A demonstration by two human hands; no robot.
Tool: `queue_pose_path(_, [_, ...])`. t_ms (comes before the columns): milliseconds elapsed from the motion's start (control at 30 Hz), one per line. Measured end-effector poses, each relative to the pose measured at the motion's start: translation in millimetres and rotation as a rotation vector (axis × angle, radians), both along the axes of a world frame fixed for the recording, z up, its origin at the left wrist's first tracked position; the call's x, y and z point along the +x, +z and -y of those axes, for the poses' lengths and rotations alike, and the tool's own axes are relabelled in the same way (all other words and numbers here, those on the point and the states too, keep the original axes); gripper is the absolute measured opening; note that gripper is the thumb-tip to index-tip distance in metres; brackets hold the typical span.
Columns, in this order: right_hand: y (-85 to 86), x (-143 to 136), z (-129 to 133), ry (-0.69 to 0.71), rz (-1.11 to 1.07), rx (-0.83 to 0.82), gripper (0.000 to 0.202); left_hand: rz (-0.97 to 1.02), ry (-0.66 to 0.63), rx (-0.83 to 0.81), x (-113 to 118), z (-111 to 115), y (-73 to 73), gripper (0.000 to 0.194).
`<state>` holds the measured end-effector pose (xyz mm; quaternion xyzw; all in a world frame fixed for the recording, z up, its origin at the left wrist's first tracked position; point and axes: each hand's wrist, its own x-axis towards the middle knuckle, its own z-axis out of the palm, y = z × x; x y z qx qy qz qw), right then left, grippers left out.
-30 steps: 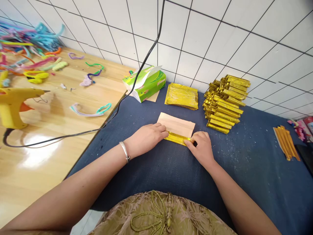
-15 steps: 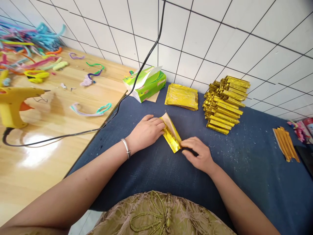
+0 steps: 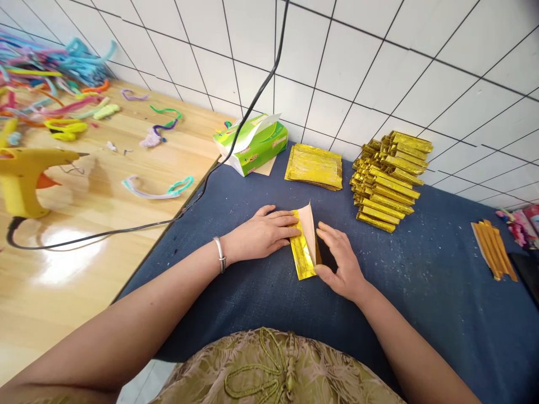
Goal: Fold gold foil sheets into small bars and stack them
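Observation:
A sheet of gold foil paper lies partly folded on the dark blue cloth, its pale inner side turned up along the right flap. My left hand is spread flat, fingertips pressing the sheet's left edge. On the other side, my right hand curves with thumb and fingers apart; the thumb is at the lower right corner, and I cannot tell whether it touches. A flat stack of gold paper sits farther back. Right of it rises a pile of folded gold strips.
A green tissue box stands by the tiled wall. One black cord hangs across and runs to the yellow glue gun on the wooden table. Coloured pipe cleaners lie at left, brown-gold strips at right.
The foil paper has turned more upright and shifted slightly right and nearer me. My left hand has flattened out. My right thumb and fingers have spread from their pinch at the corner.

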<state>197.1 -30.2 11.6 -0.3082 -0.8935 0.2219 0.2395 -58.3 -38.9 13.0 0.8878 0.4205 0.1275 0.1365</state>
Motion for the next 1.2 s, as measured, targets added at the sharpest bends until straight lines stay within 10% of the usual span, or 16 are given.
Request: queue_pose_path(1200, [1.4,-8.9,4.2,0.302,0.289,0.063,0.083,0.037,-0.016,-0.015,-0.7,-0.8,0.1,0.037])
